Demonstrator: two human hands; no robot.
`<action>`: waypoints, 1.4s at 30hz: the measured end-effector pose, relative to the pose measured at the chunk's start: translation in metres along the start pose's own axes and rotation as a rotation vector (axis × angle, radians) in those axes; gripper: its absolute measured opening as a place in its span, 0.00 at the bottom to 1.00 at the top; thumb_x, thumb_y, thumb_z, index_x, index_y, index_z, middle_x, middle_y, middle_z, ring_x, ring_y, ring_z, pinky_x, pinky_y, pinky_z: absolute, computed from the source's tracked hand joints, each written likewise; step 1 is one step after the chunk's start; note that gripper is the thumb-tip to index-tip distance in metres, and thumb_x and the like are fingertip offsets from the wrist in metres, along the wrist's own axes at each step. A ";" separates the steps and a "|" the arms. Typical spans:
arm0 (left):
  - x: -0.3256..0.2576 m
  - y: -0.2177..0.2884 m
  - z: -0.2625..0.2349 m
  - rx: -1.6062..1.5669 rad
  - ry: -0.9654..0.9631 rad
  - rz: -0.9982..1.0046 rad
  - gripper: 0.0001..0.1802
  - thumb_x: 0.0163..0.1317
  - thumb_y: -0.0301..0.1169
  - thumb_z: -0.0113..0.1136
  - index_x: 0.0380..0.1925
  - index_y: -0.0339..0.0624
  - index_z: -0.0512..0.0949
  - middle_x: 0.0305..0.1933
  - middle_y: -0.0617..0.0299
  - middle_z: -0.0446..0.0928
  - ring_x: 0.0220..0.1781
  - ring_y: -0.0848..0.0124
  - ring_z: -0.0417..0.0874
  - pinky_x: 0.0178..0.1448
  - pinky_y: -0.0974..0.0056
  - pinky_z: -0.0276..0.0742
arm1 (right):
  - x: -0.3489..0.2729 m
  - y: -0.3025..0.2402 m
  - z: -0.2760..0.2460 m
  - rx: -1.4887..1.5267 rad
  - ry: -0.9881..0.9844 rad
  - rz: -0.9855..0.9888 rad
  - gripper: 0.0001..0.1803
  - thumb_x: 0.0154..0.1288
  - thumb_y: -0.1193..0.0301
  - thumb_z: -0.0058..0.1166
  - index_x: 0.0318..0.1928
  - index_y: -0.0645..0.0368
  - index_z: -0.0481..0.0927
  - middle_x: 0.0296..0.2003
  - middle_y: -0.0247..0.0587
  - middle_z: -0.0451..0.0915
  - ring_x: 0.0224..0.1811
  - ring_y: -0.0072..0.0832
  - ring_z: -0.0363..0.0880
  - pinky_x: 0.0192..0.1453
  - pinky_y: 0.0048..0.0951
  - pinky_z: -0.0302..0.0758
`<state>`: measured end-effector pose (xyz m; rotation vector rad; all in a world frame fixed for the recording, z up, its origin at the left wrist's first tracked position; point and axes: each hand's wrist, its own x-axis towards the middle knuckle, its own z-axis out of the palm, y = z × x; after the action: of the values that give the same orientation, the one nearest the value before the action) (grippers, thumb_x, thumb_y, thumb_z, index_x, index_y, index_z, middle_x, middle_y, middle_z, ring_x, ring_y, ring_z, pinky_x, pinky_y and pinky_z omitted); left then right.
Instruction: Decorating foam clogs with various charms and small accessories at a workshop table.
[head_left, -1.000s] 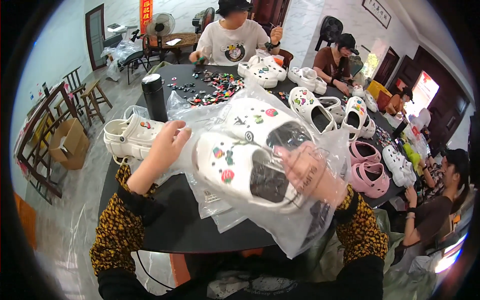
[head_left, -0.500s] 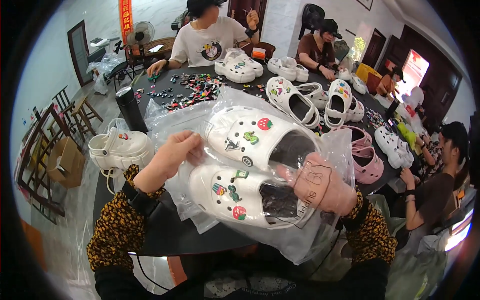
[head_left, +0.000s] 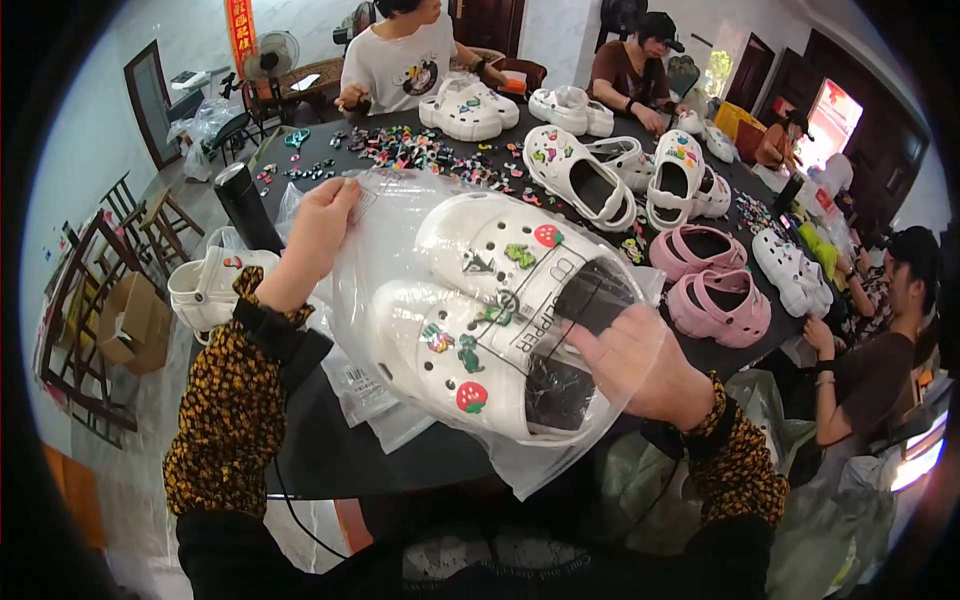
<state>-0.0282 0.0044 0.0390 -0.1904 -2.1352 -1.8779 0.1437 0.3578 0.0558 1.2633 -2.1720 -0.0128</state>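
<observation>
The left hand (head_left: pixel 318 232) is raised with its forearm angled up from the lower left, fingers pinching the top left corner of a clear plastic bag (head_left: pixel 400 250). The right hand (head_left: pixel 640 365) comes in from the lower right, palm under the bag's lower right end, fingers spread and gripping it. Inside lie two white clogs (head_left: pixel 480 320) with strawberry charms, held above the dark desk (head_left: pixel 330 450). Flat bags (head_left: pixel 375 400) lie beneath; pink clogs (head_left: pixel 715 290) sit further right.

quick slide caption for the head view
Both hands, left and right, hold a clear bag of white clogs above a black table.
</observation>
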 end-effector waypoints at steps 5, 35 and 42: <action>0.003 -0.016 -0.009 0.104 -0.121 -0.045 0.16 0.71 0.39 0.52 0.29 0.40 0.77 0.21 0.74 0.66 0.22 0.83 0.62 0.26 0.72 0.59 | 0.006 -0.007 -0.026 -0.073 -0.089 0.051 0.25 0.46 0.75 0.54 0.50 0.67 0.78 0.21 0.32 0.64 0.23 0.28 0.67 0.30 0.32 0.65; 0.034 -0.027 -0.032 0.034 0.034 -0.180 0.16 0.66 0.37 0.59 0.41 0.32 0.80 0.33 0.64 0.79 0.31 0.76 0.76 0.35 0.69 0.71 | -0.013 0.001 -0.036 -0.146 -0.183 0.069 0.22 0.51 0.75 0.53 0.50 0.63 0.79 0.21 0.33 0.64 0.25 0.31 0.67 0.32 0.33 0.66; 0.036 -0.032 -0.033 0.050 -0.021 -0.169 0.18 0.67 0.41 0.58 0.37 0.33 0.79 0.28 0.65 0.76 0.28 0.77 0.71 0.31 0.67 0.66 | -0.016 0.003 -0.041 -0.114 -0.099 0.115 0.23 0.46 0.79 0.57 0.48 0.66 0.79 0.21 0.36 0.63 0.24 0.33 0.66 0.31 0.35 0.65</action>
<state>-0.0669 -0.0360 0.0231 -0.0188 -2.2739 -1.9171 0.1682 0.3836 0.0822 1.0937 -2.2906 -0.1528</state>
